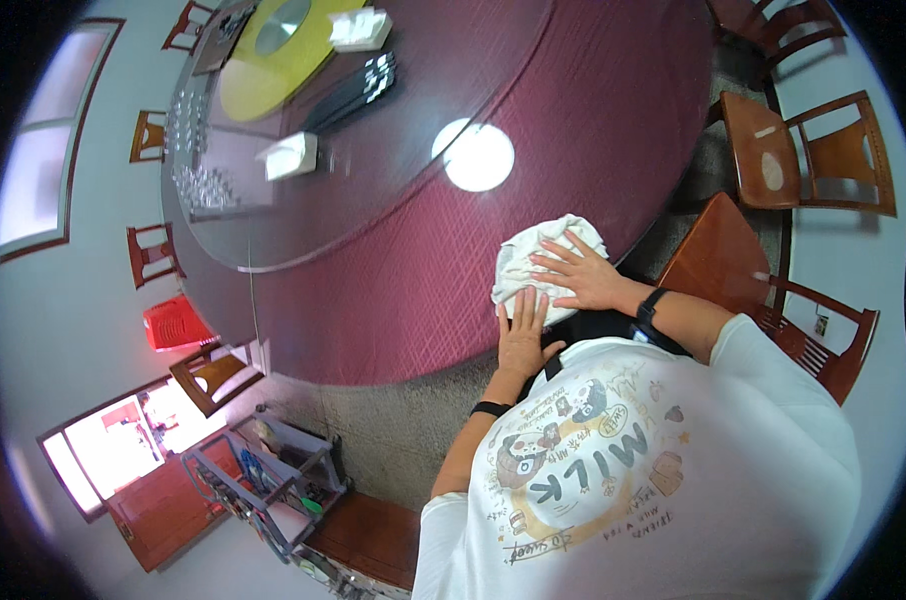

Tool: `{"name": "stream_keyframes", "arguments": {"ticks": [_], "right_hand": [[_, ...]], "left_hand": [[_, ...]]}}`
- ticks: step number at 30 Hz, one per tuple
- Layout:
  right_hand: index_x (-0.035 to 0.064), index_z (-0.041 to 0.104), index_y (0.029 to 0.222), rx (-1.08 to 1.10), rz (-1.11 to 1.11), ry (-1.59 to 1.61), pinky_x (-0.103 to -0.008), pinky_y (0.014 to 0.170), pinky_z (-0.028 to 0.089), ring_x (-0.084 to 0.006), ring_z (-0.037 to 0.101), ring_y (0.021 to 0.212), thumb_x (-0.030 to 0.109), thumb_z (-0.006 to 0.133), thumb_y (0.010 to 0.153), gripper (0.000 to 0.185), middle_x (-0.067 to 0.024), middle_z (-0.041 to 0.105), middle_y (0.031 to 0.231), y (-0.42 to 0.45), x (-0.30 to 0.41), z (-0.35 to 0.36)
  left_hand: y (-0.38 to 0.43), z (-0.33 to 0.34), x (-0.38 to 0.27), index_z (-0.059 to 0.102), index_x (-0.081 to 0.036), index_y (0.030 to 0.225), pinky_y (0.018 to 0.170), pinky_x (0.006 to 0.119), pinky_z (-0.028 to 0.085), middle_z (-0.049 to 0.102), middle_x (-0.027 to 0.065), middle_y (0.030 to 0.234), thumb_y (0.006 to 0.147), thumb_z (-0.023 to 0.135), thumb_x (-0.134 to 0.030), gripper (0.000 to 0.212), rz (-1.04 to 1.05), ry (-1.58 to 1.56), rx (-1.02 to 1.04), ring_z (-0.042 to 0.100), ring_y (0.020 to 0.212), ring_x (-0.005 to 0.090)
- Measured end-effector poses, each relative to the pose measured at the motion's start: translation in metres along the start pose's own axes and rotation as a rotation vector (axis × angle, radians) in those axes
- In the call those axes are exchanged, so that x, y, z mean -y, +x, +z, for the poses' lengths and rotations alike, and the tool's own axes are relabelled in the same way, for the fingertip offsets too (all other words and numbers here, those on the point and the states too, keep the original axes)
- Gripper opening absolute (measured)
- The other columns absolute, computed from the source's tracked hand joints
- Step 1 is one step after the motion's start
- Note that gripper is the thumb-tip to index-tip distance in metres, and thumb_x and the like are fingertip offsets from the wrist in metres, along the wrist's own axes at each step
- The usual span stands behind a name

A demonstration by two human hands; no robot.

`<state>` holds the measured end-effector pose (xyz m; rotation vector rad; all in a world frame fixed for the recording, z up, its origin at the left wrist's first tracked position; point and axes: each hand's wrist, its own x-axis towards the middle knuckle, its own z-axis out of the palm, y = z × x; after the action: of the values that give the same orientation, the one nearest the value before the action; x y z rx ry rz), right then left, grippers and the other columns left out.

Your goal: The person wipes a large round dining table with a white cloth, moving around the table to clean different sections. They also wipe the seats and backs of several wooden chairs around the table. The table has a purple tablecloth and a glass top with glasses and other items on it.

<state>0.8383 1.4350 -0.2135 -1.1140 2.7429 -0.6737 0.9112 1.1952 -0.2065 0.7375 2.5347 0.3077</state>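
A folded white cloth (514,259) lies near the edge of a round table (393,322) covered in dark red. My right hand (584,276) rests flat on the cloth with its fingers spread. Closer to my body, my left hand (524,330) touches the cloth's near edge, palm down, fingertips on the fabric. Neither hand grips it. Parts of the cloth are hidden beneath my fingers.
A glass turntable (378,172) carries tissue boxes (291,157), a bundle of black chopsticks (351,94), a yellow disc (246,90) and glasses (205,187). Wooden chairs (760,150) surround the table. A grey cart (273,480) and red plastic basket (175,322) stand leftward.
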Motion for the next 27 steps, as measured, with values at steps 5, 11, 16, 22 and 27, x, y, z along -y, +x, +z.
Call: {"name": "stream_keyframes", "arguments": {"ticks": [5, 11, 16, 22, 27], "right_hand": [[0.0213, 0.054, 0.149, -0.061, 0.128, -0.030, -0.0596, 0.126, 0.008, -0.0256, 0.021, 0.156, 0.055, 0.062, 0.090, 0.068, -0.0019, 0.036, 0.165, -0.033, -0.081, -0.036], [0.0252, 0.050, 0.151, -0.059, 0.329, -0.145, -0.0607, 0.125, 0.008, -0.0273, 0.019, 0.156, 0.055, 0.064, 0.087, 0.072, -0.0018, 0.031, 0.167, -0.051, -0.208, -0.106], [0.0300, 0.043, 0.155, -0.141, 0.498, -0.270, -0.0630, 0.124, 0.009, -0.0286, 0.017, 0.157, 0.056, 0.061, 0.092, 0.071, -0.0014, 0.026, 0.168, -0.026, -0.287, -0.138], [0.0289, 0.040, 0.157, -0.169, 0.475, -0.296, -0.0641, 0.123, 0.002, -0.0295, 0.011, 0.158, 0.063, 0.053, 0.095, 0.073, -0.0030, 0.022, 0.170, 0.067, -0.332, -0.131], [0.0250, 0.037, 0.159, 0.023, 0.402, -0.325, -0.0641, 0.123, -0.004, -0.0296, 0.009, 0.158, 0.068, 0.035, 0.099, 0.074, -0.0038, 0.025, 0.169, 0.167, -0.308, -0.120]], "left_hand": [[0.099, -0.022, -0.030, 0.020, -0.010, 0.163, 0.123, 0.064, 0.003, 0.009, 0.0190, 0.170, 0.078, 0.073, -0.066, 0.115, 0.158, 0.038, 0.039, 0.005, 0.158, 0.0365], [0.252, -0.066, -0.070, 0.021, -0.008, 0.163, 0.125, 0.060, 0.005, 0.014, 0.0181, 0.170, 0.083, 0.065, -0.070, 0.111, 0.352, 0.068, -0.012, 0.008, 0.158, 0.0339], [0.355, -0.112, -0.080, 0.022, -0.010, 0.163, 0.126, 0.054, 0.003, 0.014, 0.0120, 0.171, 0.097, 0.049, -0.065, 0.090, 0.285, -0.017, 0.022, 0.007, 0.159, 0.0281], [0.377, -0.145, -0.027, 0.022, -0.013, 0.164, 0.126, 0.053, 0.007, 0.015, 0.0091, 0.171, 0.096, 0.059, -0.055, 0.088, 0.075, -0.043, -0.125, 0.009, 0.159, 0.0266], [0.349, -0.149, 0.020, 0.016, -0.004, 0.163, 0.126, 0.053, 0.007, 0.012, 0.0167, 0.171, 0.097, 0.059, -0.054, 0.093, -0.135, -0.097, -0.205, 0.007, 0.159, 0.0315]]}}
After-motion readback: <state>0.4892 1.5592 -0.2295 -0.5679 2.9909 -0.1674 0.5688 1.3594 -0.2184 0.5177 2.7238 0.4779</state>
